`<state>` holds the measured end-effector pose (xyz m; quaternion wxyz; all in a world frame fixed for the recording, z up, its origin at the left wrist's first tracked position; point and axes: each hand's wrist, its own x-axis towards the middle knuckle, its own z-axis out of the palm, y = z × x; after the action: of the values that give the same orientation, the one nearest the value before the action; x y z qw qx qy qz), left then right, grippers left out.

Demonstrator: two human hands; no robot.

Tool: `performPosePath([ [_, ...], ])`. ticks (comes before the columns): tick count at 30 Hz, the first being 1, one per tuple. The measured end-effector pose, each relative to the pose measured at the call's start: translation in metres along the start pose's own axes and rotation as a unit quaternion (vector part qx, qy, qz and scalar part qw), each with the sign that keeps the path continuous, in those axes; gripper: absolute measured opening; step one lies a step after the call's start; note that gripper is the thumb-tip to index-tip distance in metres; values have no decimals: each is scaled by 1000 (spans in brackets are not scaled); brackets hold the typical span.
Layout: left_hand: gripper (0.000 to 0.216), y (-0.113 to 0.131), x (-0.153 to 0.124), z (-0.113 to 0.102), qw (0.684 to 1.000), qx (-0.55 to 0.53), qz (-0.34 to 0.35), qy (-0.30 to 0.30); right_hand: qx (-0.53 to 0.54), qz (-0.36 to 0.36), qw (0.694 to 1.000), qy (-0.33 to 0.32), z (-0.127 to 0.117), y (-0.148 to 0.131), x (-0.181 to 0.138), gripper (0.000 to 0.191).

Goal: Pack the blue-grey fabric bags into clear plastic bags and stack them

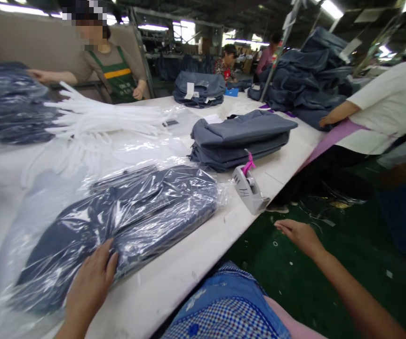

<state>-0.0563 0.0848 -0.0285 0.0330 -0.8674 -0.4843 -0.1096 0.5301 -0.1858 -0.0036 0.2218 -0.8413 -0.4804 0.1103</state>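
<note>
My left hand (91,282) lies flat, fingers out, on a dark blue folded garment sealed in a clear plastic bag (128,216) at the near edge of the white table (174,278). My right hand (299,235) hangs in the air off the table's edge, over the green floor, fingers stretched forward and holding nothing. It is nearest to a grey tape dispenser (248,188) with a pink strip on it, standing at the table's edge.
A stack of folded grey-blue garments (240,139) lies behind the dispenser. White plastic hangers (97,117) and more bagged garments (12,103) lie to the left. Other folded piles (199,89) sit farther back. People stand across the table and at the right side.
</note>
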Motion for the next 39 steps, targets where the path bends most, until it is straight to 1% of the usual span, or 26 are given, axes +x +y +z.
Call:
performPosePath([
  [2, 55, 13, 1, -9, 999, -14, -26, -25, -66, -100, 993, -23, -11, -14, 8, 28],
  [4, 51, 23, 4, -15, 997, -27, -55, -46, -85, -208, 974, -26, -19, -44, 30, 26],
  [6, 47, 28, 7, -19, 994, -34, -88, -63, -80, -329, 940, -46, -22, -92, 56, 27],
  [8, 45, 29, 9, -25, 990, -54, -105, -78, -62, -427, 900, -70, -21, -153, 78, 24],
  [9, 44, 28, 10, -28, 988, -72, -109, -84, -50, -470, 875, -104, -19, -186, 87, 23],
  [12, 41, 19, 12, -39, 976, -143, -129, -102, -35, -541, 802, -251, -6, -281, 104, 23],
  [14, 42, 9, 15, -44, 967, -173, -150, -113, -21, -571, 751, -331, 11, -332, 112, 22],
  [16, 48, -2, 19, -47, 964, -185, -152, -112, -6, -593, 706, -387, 34, -375, 119, 18],
  [19, 59, -14, 27, -49, 971, -184, -115, -100, 3, -607, 655, -449, 74, -425, 128, 17],
  [22, 66, -20, 37, -57, 982, -133, -82, -104, -8, -612, 614, -498, 116, -464, 135, 19],
  [25, 74, -29, 47, -65, 991, -64, -56, -101, -27, -620, 586, -522, 153, -494, 139, 20],
  [27, 80, -40, 51, -65, 991, -55, -60, -106, -38, -624, 573, -530, 173, -508, 141, 20],
  [29, 85, -52, 53, -61, 986, -78, -78, -123, -50, -629, 563, -533, 191, -519, 142, 21],
  [32, 89, -66, 54, -54, 978, -124, -90, -144, -80, -641, 547, -532, 212, -532, 142, 22],
  [34, 90, -72, 55, -52, 974, -145, -89, -149, -102, -653, 537, -524, 222, -540, 141, 24],
  [39, 89, -75, 56, -53, 967, -177, -98, -157, -178, -687, 533, -461, 235, -555, 135, 23],
])
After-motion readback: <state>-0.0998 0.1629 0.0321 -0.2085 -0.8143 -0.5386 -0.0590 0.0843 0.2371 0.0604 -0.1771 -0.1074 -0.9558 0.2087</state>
